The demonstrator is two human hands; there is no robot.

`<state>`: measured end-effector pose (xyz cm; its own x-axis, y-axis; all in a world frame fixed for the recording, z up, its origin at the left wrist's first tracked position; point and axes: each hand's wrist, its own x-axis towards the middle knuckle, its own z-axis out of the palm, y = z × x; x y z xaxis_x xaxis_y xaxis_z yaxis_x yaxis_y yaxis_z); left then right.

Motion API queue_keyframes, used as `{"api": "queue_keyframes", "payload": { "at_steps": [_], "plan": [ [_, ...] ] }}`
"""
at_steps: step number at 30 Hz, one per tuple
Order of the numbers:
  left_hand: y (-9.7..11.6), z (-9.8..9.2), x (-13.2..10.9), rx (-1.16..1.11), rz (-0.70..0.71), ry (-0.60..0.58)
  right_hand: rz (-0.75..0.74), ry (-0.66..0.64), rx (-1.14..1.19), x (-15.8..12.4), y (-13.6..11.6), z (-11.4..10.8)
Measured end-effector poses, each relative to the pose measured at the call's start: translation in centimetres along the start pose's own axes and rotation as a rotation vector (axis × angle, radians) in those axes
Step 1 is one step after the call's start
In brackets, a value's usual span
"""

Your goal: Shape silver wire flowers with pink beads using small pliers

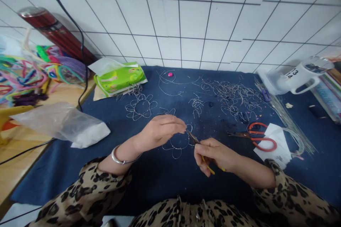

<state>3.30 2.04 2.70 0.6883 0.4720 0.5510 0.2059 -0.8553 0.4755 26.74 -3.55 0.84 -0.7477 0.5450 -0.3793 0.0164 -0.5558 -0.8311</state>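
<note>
My left hand (pixel 161 131) pinches a thin silver wire flower shape (pixel 177 147) over the dark blue cloth (pixel 160 181). My right hand (pixel 214 154) grips small yellow-handled pliers (pixel 198 145), whose tips meet the wire just right of my left fingertips. A silver bangle circles my left wrist. A finished wire flower (pixel 141 107) lies further back on the cloth.
A tangle of cut wire pieces (pixel 234 97) lies at the back right, with red-handled pliers (pixel 257 136) and straight wires (pixel 287 120) to the right. A green tissue pack (pixel 119 78), a clear plastic bag (pixel 61 122), coloured pipe cleaners (pixel 32 71) and a white cup (pixel 303 74) surround the cloth.
</note>
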Motion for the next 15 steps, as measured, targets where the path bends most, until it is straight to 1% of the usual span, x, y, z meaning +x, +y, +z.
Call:
{"api": "queue_keyframes", "payload": {
  "at_steps": [7, 15],
  "plan": [
    [0.01, 0.08, 0.12, 0.032, 0.022, 0.010, 0.004, 0.004, 0.008, -0.02, -0.06, -0.06],
    [0.02, 0.04, 0.14, 0.062, 0.044, -0.015, 0.001, -0.008, 0.030, 0.07, 0.18, -0.14]
  ]
}}
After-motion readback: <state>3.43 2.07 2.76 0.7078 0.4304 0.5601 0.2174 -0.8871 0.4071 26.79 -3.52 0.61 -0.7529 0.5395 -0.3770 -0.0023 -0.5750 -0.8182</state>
